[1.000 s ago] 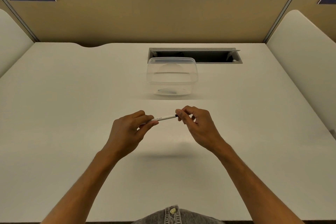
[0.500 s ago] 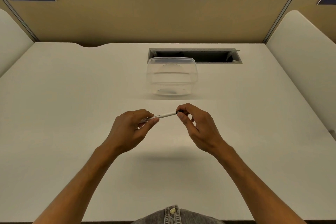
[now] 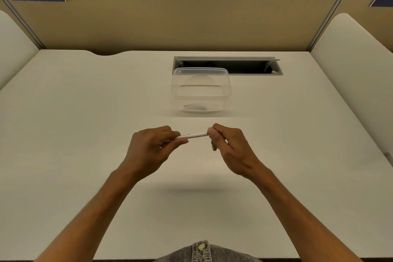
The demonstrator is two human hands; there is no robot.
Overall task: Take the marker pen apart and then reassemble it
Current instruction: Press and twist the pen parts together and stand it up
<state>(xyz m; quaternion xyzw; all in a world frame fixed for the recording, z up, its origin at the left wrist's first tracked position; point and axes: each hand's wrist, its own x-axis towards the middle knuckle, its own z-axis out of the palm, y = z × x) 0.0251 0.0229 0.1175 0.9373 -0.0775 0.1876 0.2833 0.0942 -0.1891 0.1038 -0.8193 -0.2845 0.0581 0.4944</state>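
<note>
Above the middle of the white bench, a person holds a white marker pen up in the air with both hands. It lies sideways, tipped up a little at its right end. The left hand has its fingers pinching the left part of the marker pen. The right hand has its fingers pinching the right end, so I cannot see if a cap is there.

I think this is the pull-apart step, or the push-together step; I cannot tell which. Next, one hand should hold tight while the other pulls or turns straight along the pen.

A clear plastic box with its lid on sits past the hands, near a long dark slot in the bench. The hands are well apart from the box. The bench edges are far off on both sides, so there is lots of room to set parts down.
</note>
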